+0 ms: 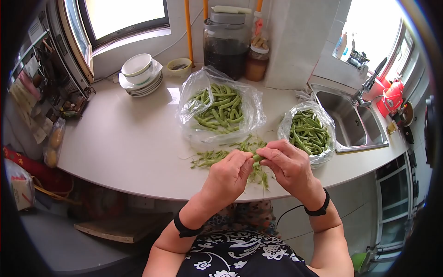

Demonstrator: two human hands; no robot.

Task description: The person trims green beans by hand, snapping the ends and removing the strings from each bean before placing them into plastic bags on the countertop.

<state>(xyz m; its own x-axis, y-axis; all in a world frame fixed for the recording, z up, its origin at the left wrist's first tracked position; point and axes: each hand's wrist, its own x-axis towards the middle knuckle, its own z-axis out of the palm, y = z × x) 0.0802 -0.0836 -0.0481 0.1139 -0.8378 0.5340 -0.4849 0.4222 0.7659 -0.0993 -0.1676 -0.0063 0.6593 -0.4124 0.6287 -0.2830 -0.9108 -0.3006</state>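
Both my hands meet over the counter's front edge, pinching one green bean [257, 158] between them. My left hand [230, 174] has its thumb and fingers closed on the bean's left end. From the other side, my right hand [290, 167] grips the right end; the fingers hide much of the bean. Under and behind the hands lies a loose pile of bean trimmings [210, 157]. Beyond it stands an open clear plastic bag of green beans [224, 108]. A smaller plastic bag of green beans [308, 131] sits just right of my right hand.
A double steel sink [344, 117] with a faucet [364, 87] is at the right. Stacked bowls and plates [138, 71] stand back left, beside a small yellowish bowl [179, 67]. Large jars [226, 46] line the back wall. The counter's curved front edge [115, 187] runs before me.
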